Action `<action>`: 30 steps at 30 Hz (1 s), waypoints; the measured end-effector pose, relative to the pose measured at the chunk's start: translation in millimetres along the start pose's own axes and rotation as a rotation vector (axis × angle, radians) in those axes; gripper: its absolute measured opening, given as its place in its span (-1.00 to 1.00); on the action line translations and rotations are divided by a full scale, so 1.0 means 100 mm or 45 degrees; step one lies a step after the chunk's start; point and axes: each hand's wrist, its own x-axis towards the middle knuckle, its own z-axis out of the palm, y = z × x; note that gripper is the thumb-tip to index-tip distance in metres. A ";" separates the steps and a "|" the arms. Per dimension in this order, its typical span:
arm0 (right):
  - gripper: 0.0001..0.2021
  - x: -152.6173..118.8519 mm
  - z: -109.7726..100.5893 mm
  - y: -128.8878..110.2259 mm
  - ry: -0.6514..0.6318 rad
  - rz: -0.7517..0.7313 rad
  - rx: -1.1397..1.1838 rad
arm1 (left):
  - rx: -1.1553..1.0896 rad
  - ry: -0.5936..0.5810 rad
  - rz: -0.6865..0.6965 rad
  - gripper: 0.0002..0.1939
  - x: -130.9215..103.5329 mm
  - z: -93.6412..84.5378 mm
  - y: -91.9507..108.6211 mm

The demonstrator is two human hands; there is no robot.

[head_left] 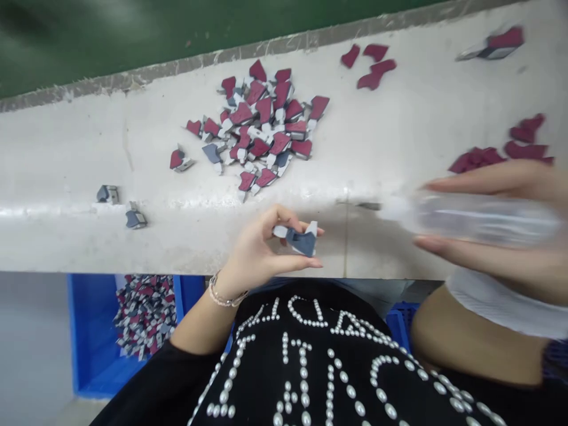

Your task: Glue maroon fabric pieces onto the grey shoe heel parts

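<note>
Near the front edge of the table, my left hand (261, 242) is closed, pinching a small plastic part (302, 241) between thumb and fingers. This part has a blue-grey face and light grey ends. My right hand (519, 263), to the right, is wrapped round a clear squeeze bottle (483, 219). The bottle lies level, its white nozzle end (394, 208) and thin dark tip pointing left toward the part, with a gap between them. Hand and bottle are smeared by motion. Beyond them lies a pile of dark red pieces (477, 158), partly hidden by my right hand.
A heap of similar parts (261, 127), mostly red-faced, lies mid-table. Single parts (135, 218) sit to the left. Loose red pieces (376, 74) and another red-topped object (503, 44) lie farther back. Below the table's left edge stands a blue bin (86, 337) full of parts.
</note>
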 end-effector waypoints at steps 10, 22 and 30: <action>-0.57 0.37 0.64 -0.01 -0.237 -0.105 0.041 | 0.143 0.146 -0.290 -0.63 -0.01 -0.05 -0.23; -0.56 0.47 0.71 0.09 -0.325 0.018 -0.171 | 0.162 0.274 -0.206 -0.67 0.22 0.14 -0.09; -0.64 0.62 0.51 0.35 -0.142 0.146 -0.154 | 0.139 0.267 -0.191 -0.58 0.32 0.17 -0.10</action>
